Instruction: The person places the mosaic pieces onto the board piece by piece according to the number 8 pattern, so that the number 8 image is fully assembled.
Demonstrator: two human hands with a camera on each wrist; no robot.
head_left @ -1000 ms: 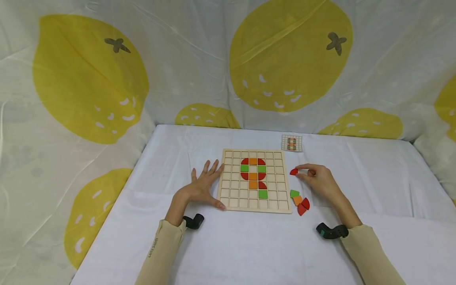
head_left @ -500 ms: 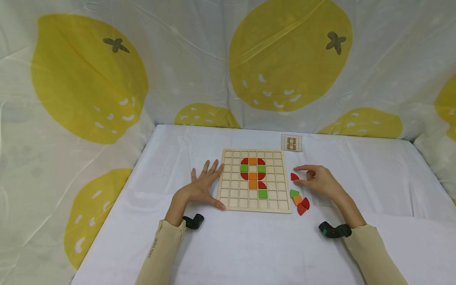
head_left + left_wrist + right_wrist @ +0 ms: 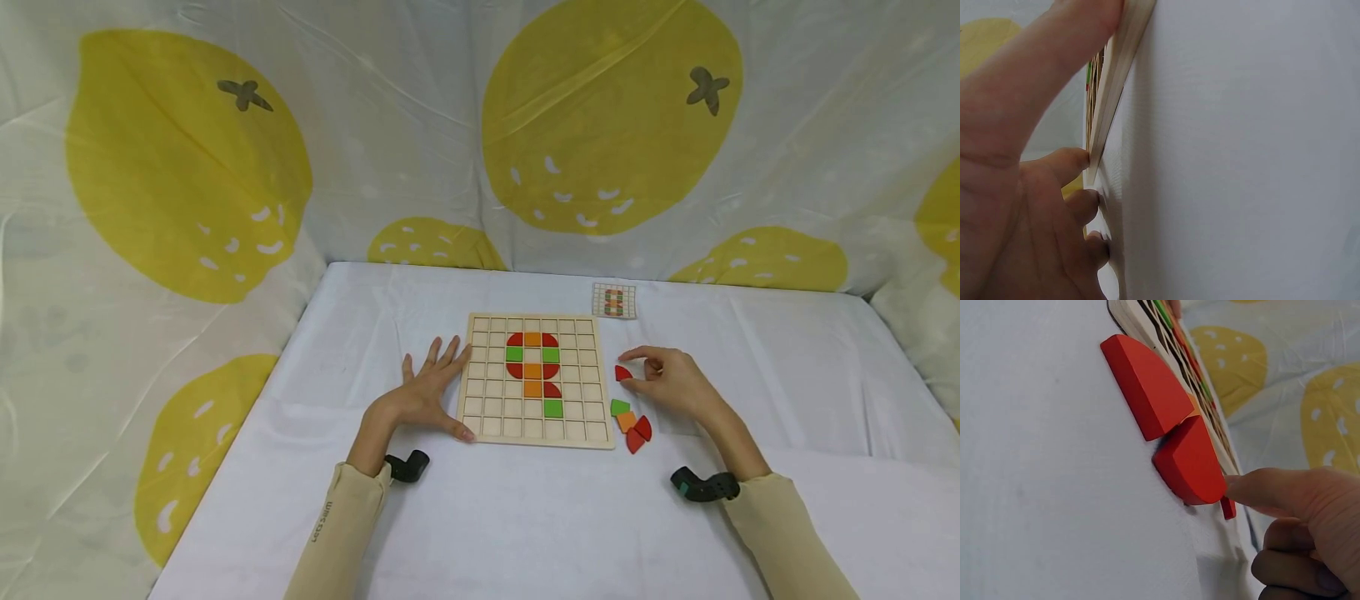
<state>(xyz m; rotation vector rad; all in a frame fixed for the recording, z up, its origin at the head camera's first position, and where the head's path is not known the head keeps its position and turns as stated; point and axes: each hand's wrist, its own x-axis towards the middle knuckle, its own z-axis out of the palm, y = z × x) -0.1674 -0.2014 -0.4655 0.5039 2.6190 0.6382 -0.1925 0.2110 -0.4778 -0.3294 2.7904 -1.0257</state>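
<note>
A wooden grid board (image 3: 487, 425) lies on the table, holding red quarter-circle pieces, orange squares and green squares in its middle. My left hand (image 3: 420, 396) spreads its fingers along the board's left edge, thumb at the near corner. Right of the board, my right hand (image 3: 670, 379) has thumb and index finger either side of a loose red quarter-circle piece (image 3: 623, 373). The thumb is at the piece; a small gap shows below the index finger. In the right wrist view, the thumb (image 3: 1260, 486) hides part of that piece (image 3: 1229, 508).
Nearer me by the board's right edge lie a green piece (image 3: 620, 407), an orange square (image 3: 626, 422) and two red quarter-circles (image 3: 635, 441). A small pattern card (image 3: 614, 302) lies behind the board. A lemon-printed cloth (image 3: 420, 167) hangs around the table.
The red piece by my right hand has turned and shifted slightly toward me. The right thumb and index finger have spread apart. My left hand has stayed on the board's edge.
</note>
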